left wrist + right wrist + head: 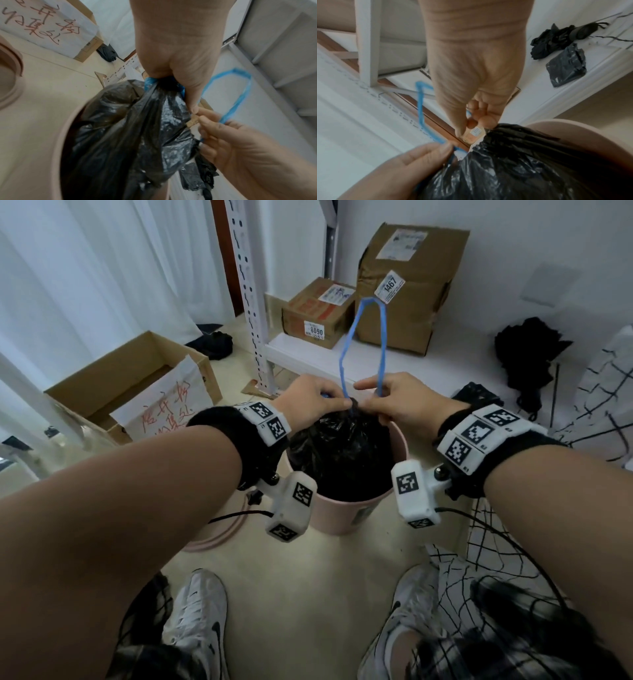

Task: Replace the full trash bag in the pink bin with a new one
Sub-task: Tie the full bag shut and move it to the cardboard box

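A full black trash bag [342,446] sits in the pink bin [346,513] on the floor between my arms. My left hand [337,402] grips its gathered neck, with thumb and finger on the blue drawstring [368,337]. My right hand [371,393] pinches the same string just right of the neck. The string stands up as a tall loop above both hands. In the left wrist view my left hand [181,83] closes round the bag [128,135] top. The right wrist view has my right hand [474,121] holding the string [421,108]. A folded black bag [566,66] lies on the low white shelf.
Two cardboard boxes [407,285] stand on the low white shelf [308,350] behind the bin. An open cardboard box [137,385] with a handwritten sheet is at the left. A pink ring [219,535] lies by the bin. A black umbrella [527,354] lies right. My white shoes [198,618] stand close.
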### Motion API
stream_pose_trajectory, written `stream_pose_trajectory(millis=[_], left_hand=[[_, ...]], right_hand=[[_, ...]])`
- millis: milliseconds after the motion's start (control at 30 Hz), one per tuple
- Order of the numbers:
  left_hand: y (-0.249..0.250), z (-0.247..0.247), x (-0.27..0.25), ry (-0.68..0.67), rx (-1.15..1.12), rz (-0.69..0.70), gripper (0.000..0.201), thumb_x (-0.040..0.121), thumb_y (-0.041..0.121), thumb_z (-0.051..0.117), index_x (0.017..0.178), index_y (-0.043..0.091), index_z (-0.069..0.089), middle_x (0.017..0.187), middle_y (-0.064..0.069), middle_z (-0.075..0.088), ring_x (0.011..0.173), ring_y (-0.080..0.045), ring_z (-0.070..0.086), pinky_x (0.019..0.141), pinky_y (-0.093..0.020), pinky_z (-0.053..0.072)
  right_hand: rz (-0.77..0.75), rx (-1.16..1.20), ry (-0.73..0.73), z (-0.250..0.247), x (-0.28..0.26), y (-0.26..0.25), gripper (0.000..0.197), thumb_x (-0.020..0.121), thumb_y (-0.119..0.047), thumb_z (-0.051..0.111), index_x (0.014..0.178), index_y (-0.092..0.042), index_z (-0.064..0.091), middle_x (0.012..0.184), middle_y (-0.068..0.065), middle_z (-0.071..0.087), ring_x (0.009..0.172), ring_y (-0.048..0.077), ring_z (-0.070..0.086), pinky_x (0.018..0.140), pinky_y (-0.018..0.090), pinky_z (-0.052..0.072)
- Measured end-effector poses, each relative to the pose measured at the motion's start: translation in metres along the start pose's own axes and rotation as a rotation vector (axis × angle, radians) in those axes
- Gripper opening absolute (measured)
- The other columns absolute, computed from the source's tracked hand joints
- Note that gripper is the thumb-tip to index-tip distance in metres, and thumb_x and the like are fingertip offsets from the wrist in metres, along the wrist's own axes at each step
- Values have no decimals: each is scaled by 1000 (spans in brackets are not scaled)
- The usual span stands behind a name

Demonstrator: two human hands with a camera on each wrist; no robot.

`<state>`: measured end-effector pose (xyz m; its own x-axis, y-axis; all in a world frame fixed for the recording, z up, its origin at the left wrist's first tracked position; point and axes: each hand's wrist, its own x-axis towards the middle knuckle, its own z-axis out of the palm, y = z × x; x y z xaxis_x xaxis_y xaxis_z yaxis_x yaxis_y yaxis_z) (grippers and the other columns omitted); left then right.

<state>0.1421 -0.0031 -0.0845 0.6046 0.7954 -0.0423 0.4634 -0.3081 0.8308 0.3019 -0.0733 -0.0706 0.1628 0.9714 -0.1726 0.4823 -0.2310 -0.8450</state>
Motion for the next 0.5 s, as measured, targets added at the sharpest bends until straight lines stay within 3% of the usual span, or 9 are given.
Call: stream_pose_trajectory(millis=[67, 200, 300, 367, 433, 500], left_hand=[[10, 5, -1, -4, -121, 6, 11, 84, 17, 69, 86, 6, 70, 70, 5, 61, 51, 12, 51, 55, 0, 38], [17, 14, -1, 54, -203, 48, 15, 84, 15, 69, 93, 3, 69, 81, -4, 64, 60, 4, 54, 60, -3, 41], [13, 17, 3, 74, -159, 70, 15, 84, 19, 69, 94, 10, 60, 79, 2, 56, 67, -1, 50, 60, -3, 38], [13, 18, 4, 36, -93, 82, 23, 85, 18, 68, 105, 7, 63, 77, 6, 52, 66, 0, 47, 61, -2, 37], [15, 21, 6, 36, -60, 77, 30, 86, 19, 67, 113, 7, 64, 74, 8, 49, 65, -1, 46, 60, 0, 36], [19, 25, 8, 42, -102, 67, 30, 87, 20, 66, 115, 9, 65, 72, 4, 48, 64, -3, 44, 56, -1, 35]], right_hand=[[-26, -27, -78, 2, -3, -3, 29, 85, -3, 65, 113, -2, 64, 71, 3, 56, 56, 4, 53, 46, 10, 46], [-25, -19, 37, 7, -4, -6, 16, 83, -6, 69, 93, 5, 68, 64, 6, 55, 45, 4, 55, 44, 12, 49], [2, 147, 119, 3, -5, -9, 14, 91, -5, 58, 97, 7, 63, 63, 11, 51, 40, 5, 52, 43, 15, 51], [15, 164, 138, -5, -4, -8, 19, 95, -7, 52, 100, 10, 61, 65, 11, 52, 37, 4, 53, 44, 14, 51], [3, 99, 181, -15, -4, -7, 25, 93, -10, 55, 102, 13, 61, 68, 9, 57, 50, 10, 58, 51, 18, 54], [-3, 85, 240, -22, -7, -7, 18, 90, -8, 60, 94, 9, 64, 74, 11, 63, 66, 22, 63, 62, 25, 57]])
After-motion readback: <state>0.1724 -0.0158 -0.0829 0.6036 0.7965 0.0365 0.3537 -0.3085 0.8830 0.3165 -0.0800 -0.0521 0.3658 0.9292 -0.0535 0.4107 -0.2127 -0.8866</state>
